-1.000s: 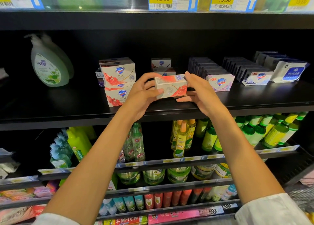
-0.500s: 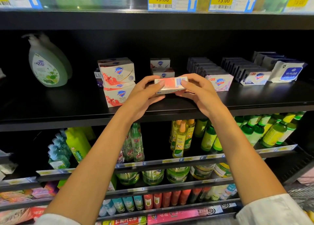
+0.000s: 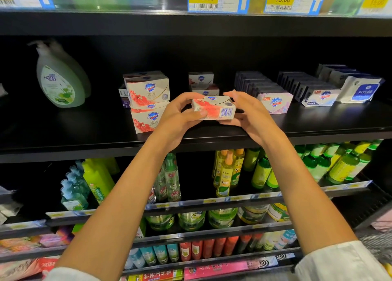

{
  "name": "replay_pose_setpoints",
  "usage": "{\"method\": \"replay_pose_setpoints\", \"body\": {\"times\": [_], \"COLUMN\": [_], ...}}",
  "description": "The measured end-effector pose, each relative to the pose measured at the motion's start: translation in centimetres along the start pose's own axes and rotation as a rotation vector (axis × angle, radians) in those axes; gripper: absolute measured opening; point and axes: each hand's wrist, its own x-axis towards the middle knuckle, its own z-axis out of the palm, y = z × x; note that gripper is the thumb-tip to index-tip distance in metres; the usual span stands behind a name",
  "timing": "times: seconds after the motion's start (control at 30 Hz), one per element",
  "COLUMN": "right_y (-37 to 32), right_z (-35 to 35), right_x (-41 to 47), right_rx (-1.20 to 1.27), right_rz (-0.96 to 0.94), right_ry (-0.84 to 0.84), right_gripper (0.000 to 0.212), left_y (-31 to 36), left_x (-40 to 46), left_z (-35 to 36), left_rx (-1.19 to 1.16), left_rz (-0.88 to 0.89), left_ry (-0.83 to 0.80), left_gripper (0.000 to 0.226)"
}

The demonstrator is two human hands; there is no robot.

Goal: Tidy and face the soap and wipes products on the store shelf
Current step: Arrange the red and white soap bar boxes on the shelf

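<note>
With the soap box [image 3: 213, 107] now turned barcode-forward, your left hand [image 3: 180, 119] and right hand [image 3: 249, 113] pinch its ends right of the stacked Safeguard boxes [image 3: 148, 102], so its front is not yet faced.

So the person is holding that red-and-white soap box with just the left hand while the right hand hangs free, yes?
Not quite. In the head view both hands hold the soap box: the left hand grips its left end, and the right hand grips its right end rather than hanging free.
</note>
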Motion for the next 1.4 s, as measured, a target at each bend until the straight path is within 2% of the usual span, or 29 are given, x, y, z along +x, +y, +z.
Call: {"method": "replay_pose_setpoints", "body": {"times": [0.4,0.63,0.83,1.03,1.17,1.23,1.3,1.33,1.4], "right_y": [0.3,0.3,0.2,0.1,-0.2,-0.3,-0.5,-0.6,-0.9], "right_z": [-0.5,-0.5,-0.3,-0.2,-0.3,-0.3,-0.1,0.1,1.1], "right_x": [-0.2,-0.4,-0.4,-0.6,-0.8,-0.9,-0.9,-0.7,-0.4], "right_rx": [-0.048,-0.097,-0.113,-0.159,-0.104,-0.066,-0.044,-0.039,-0.047], "right_rz": [-0.024,-0.130,-0.082,-0.095,-0.106,-0.119,-0.130,-0.137,-0.149], "right_ry": [0.019,0.032,0.020,0.045,0.057,0.053,0.050,0.048,0.035], "right_gripper": [0.037,0.039,0.049,0.043,0.045,0.045,0.044,0.044,0.044], "left_y": [0.1,0.1,0.3,0.5,0.2,-0.2,-0.2,-0.3,-0.4], "left_x": [-0.3,0.0,-0.6,-0.9,-1.8,-3.2,-5.1,-6.0,-7.5], "left_z": [-0.2,0.1,0.3,0.7,0.9,0.7,-0.1,-0.7,-1.9], "left_rx": [-0.028,-0.031,0.026,0.101,0.326,0.526,0.782,0.917,1.134], "left_rz": [0.010,-0.041,0.023,0.029,0.078,0.119,0.166,0.200,0.257], "left_ry": [-0.072,-0.005,0.042,0.082,0.188,0.246,0.309,0.314,0.222], "left_gripper": [0.044,0.055,0.051,0.058,0.068,0.068,0.059,0.053,0.045]}}
